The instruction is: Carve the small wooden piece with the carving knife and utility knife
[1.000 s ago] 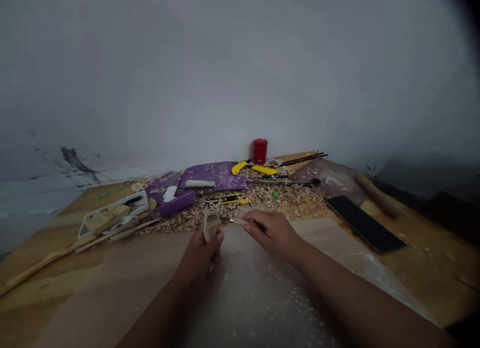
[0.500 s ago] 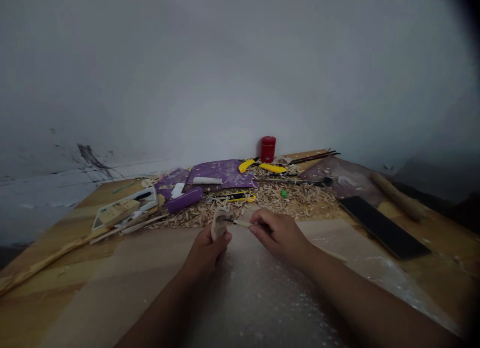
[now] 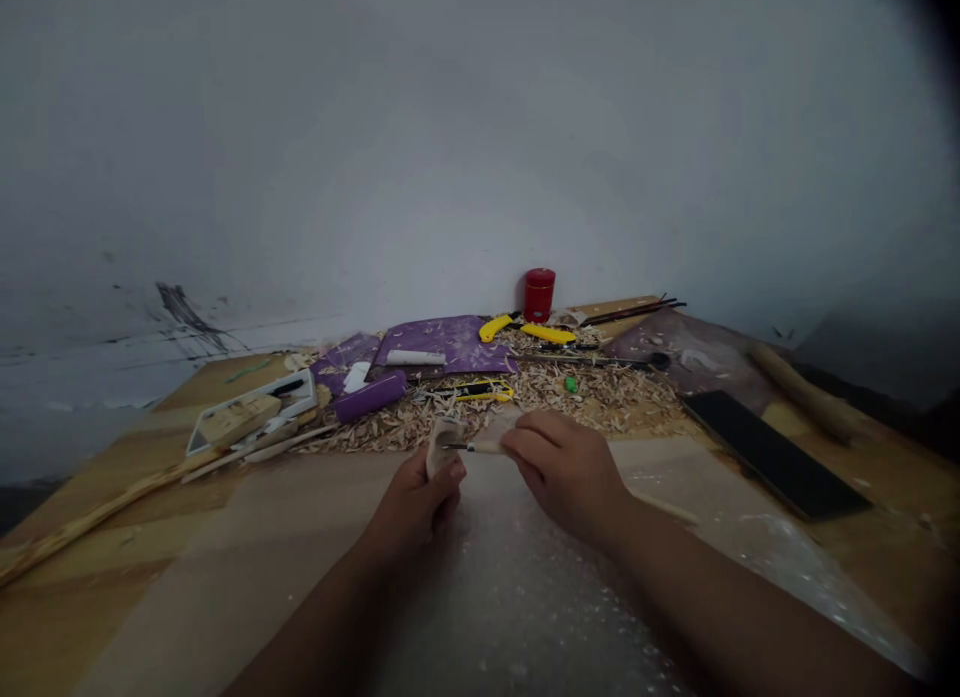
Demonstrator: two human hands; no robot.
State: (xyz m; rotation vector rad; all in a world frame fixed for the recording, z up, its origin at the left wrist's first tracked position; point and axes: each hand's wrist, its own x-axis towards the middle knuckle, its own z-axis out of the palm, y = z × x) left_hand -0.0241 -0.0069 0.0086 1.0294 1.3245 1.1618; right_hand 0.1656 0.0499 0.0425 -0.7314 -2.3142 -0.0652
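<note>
My left hand (image 3: 421, 497) is closed round a small pale piece of wood (image 3: 442, 445), which stands up out of the fist with a hollowed face toward the right. In my right hand (image 3: 564, 467) is a carving tool (image 3: 486, 447) with a light wooden handle and a short dark metal shank. Its tip touches the hollow of the wood. The exact shape of the blade is too small to make out. Both hands are above a translucent plastic sheet (image 3: 315, 537) on the wooden table.
Wood shavings (image 3: 622, 397) cover the table's back, around a yellow utility knife (image 3: 484, 390), purple sheet (image 3: 457, 342) and green bit (image 3: 571, 385). A red canister (image 3: 539, 295) stands by the wall. Right lies a black slab (image 3: 772, 452); left, a white tray (image 3: 214, 417) and long stick (image 3: 97, 522).
The carving tool has turned slightly toward level, its tip still at the wood. My right hand's fingers have shifted and curled more over the handle. The view has moved slightly.
</note>
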